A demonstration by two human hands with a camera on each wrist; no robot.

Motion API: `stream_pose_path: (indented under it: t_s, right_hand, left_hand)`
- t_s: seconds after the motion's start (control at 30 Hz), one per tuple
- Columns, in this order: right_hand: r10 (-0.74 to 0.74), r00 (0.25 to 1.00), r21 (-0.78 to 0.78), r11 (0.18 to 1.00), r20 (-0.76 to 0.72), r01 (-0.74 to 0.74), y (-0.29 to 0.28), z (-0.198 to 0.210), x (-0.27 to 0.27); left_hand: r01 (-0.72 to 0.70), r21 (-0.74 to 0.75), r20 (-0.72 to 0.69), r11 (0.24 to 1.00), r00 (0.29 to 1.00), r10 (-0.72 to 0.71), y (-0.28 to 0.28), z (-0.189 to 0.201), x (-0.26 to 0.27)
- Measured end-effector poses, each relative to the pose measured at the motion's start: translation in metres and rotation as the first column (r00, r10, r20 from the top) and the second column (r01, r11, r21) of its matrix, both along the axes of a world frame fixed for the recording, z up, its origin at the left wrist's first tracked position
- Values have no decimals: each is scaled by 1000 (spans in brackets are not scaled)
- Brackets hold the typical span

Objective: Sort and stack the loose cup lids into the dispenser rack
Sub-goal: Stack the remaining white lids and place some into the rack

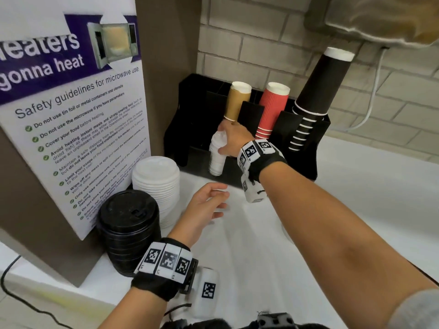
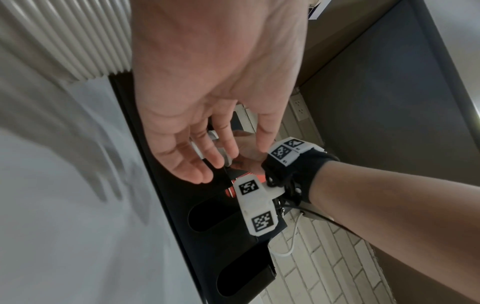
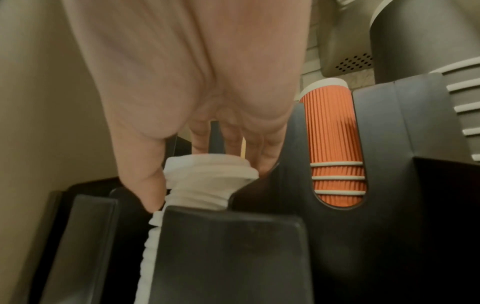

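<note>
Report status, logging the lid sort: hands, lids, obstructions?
Right hand grips small white lids in rack slot. Left hand open, empty. Black lids, white lids wait on counter. Nothing blocking.

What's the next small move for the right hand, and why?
Probably ease the small white lids down until they seat in the rack slot, then let go. The right hand grips the top of that stack, which leans and stands partly above the slot. The left hand is free, beside the big white lids.

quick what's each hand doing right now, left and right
Left hand: open, fingers relaxed, holding nothing.
Right hand: holding the stack of small white lids in the dispenser rack.
</note>
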State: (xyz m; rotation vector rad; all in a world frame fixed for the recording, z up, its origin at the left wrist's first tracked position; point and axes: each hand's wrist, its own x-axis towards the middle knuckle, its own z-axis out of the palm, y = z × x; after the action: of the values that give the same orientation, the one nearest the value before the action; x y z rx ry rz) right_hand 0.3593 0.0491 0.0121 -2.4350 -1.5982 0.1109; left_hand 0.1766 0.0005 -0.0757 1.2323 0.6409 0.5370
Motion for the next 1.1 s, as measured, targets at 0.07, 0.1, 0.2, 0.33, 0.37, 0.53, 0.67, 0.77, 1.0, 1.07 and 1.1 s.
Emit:
stream_pose_path:
  t_s: [0.07, 0.1, 0.2, 0.33, 0.37, 0.53, 0.67, 0.77, 1.0, 1.07, 1.1]
  right_hand:
    - [11, 1000, -17, 1000, -5, -11, 1, -2, -1]
    - [13, 1000, -21, 1000, -1, -13, 2, -3, -1]
    - [-1, 1000, 26, 1000, -7, 1, 1, -1, -2]
    - [-59, 974, 218, 970, -218, 107, -1, 18, 8]
    - [-71, 960, 250, 958, -271, 141, -3, 22, 11]
    - [-42, 925, 206, 970, -378, 128, -7, 26, 15]
    - [44, 959, 63, 998, -280, -28, -7, 19, 7]
    - [103, 965, 26, 995, -243, -99, -10, 18, 3]
    - [161, 912, 105, 986, -377, -130, -9, 26, 0]
    - [148, 898, 172, 982, -413, -83, -8, 29, 5]
    - [134, 903, 199, 978, -408, -55, -8, 29, 8]
  left_hand:
    - [-6, 2, -2, 1000, 1000, 6, 2, 1, -1]
    - [-8, 5, -7, 1000, 1000, 8, 2, 2, -1]
    - [-5, 6, -12, 1000, 1000, 5, 3, 2, -2]
    - [1, 3, -8, 1000, 1000, -1, 4, 3, -2]
    - [-1, 1, -7, 1000, 1000, 1, 4, 2, -2]
    - [8, -1, -6, 1000, 1000, -8, 2, 2, -1]
    - [10, 2, -4, 1000, 1000, -9, 0, 4, 1]
    - [5, 8, -6, 1000, 1000, -5, 0, 5, 1]
    - [4, 7, 1, 1000, 1000, -4, -2, 5, 3]
    - [4, 9, -1, 1000, 1000, -4, -2, 5, 3]
    - [4, 12, -5, 1000, 1000, -4, -1, 4, 3]
